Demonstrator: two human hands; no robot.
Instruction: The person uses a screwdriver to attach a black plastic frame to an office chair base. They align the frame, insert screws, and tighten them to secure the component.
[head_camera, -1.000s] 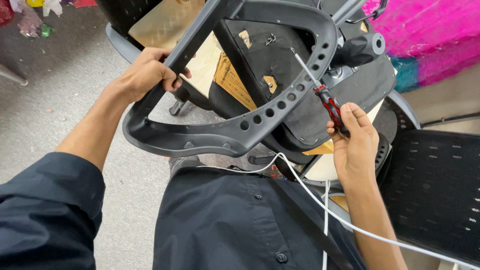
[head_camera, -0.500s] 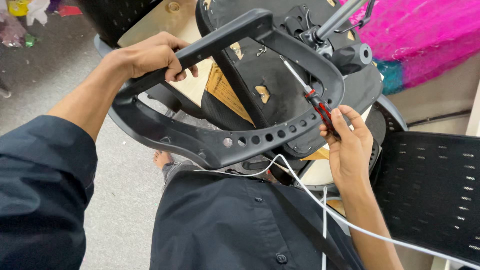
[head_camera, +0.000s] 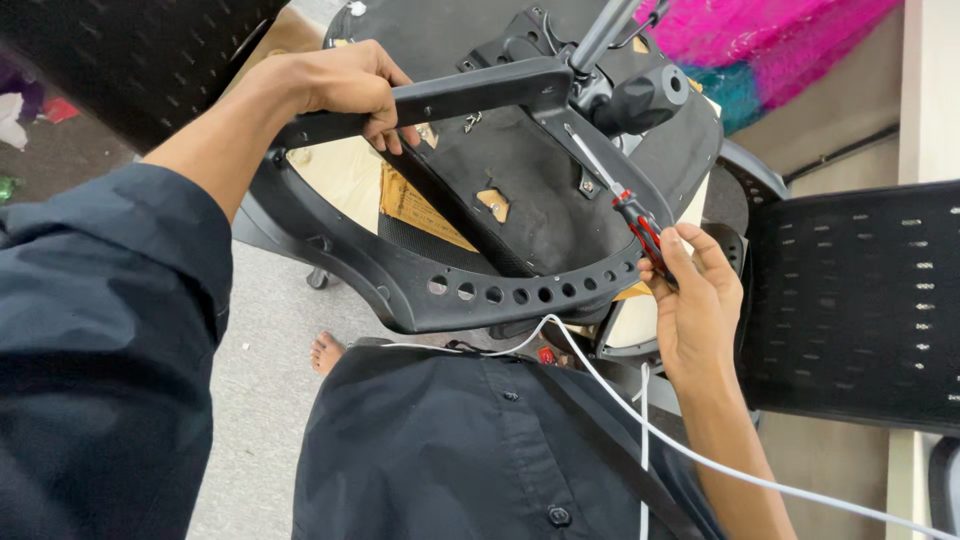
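Note:
An upturned office chair seat (head_camera: 540, 190) lies in front of me, its black underside and mechanism facing up. My left hand (head_camera: 345, 85) grips the top bar of the black plastic armrest loop (head_camera: 480, 290), which has a row of round holes along its lower bar. My right hand (head_camera: 695, 300) holds a red-and-black screwdriver (head_camera: 640, 222) by the handle. Its metal shaft runs up and left to a bracket on the seat underside, near a black knob (head_camera: 640, 100).
A black perforated chair back (head_camera: 850, 300) stands at the right. Another perforated black panel (head_camera: 120, 60) fills the upper left. Pink and teal fabric (head_camera: 770, 50) lies at the top right. A white cable (head_camera: 700, 455) crosses my dark shirt. A bare foot (head_camera: 325, 352) rests on grey floor.
The view has tilted down and closed in on the seat. My left hand still grips the armrest bar. The screwdriver tip has moved onto the bracket of the seat underside.

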